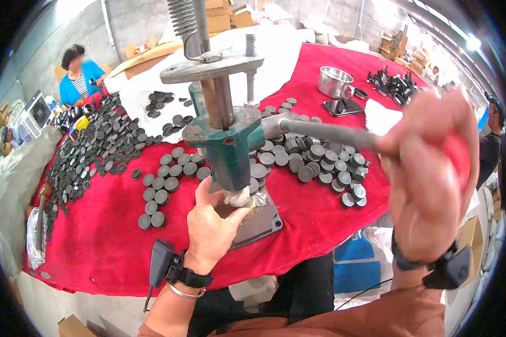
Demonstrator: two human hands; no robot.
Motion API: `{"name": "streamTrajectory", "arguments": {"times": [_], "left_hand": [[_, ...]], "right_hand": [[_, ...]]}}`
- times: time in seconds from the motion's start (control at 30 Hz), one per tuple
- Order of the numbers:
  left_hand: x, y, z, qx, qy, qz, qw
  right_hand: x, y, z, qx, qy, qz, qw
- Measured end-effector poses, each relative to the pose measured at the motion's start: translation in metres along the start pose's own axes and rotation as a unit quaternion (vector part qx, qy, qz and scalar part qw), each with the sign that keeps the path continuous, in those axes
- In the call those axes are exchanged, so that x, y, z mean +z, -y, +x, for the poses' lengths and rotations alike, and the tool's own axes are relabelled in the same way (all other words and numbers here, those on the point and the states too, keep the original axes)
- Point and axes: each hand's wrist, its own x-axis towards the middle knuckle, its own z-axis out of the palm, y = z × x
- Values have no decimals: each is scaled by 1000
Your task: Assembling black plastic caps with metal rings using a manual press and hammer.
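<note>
A green hand press (227, 149) with a steel ram and a coil spring stands in front of me on the red cloth. My left hand (211, 227) reaches under its head, thumb and forefinger curled around something on the base plate (258, 224). A whitish, shiny piece (239, 196) shows between those fingers; most of what they grip is hidden. My right hand (433, 168), blurred by motion, is wrapped around the end of the press lever (331, 133), which sticks out to the right. Stacked dark round caps (166, 185) sit on both sides of the press.
Many loose dark caps (109, 137) spread over the left of the table (101, 241). A hammer (42, 216) lies at the left edge. Farther right are a metal pot (334, 82), a phone (343, 107) and black parts (391, 84). A person in blue (81, 78) is across the table.
</note>
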Motion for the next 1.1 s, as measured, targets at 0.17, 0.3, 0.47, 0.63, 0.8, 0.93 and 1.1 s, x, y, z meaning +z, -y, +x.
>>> {"name": "streamTrajectory", "arguments": {"times": [0.17,0.3,0.47,0.63,0.8,0.93,1.1], "left_hand": [[-7,-14,-14,41,-48,60,996],[-15,-6,-34,104,7,193,976],[-19,3,-28,74,55,282,955],[-20,13,-1,128,157,249,947],[-22,15,-1,126,143,253,949],[-37,26,3,155,167,237,944],[-50,33,28,191,287,62,937]], "right_hand": [[-24,-51,-102,-200,112,-71,971],[-15,-51,-97,-158,78,-12,984],[-13,-23,-53,-71,25,39,996],[-2,-5,43,-125,88,-82,985],[10,-9,77,-120,72,-86,986],[0,-5,83,-140,113,-55,982],[21,-5,88,-138,68,-90,984]]}}
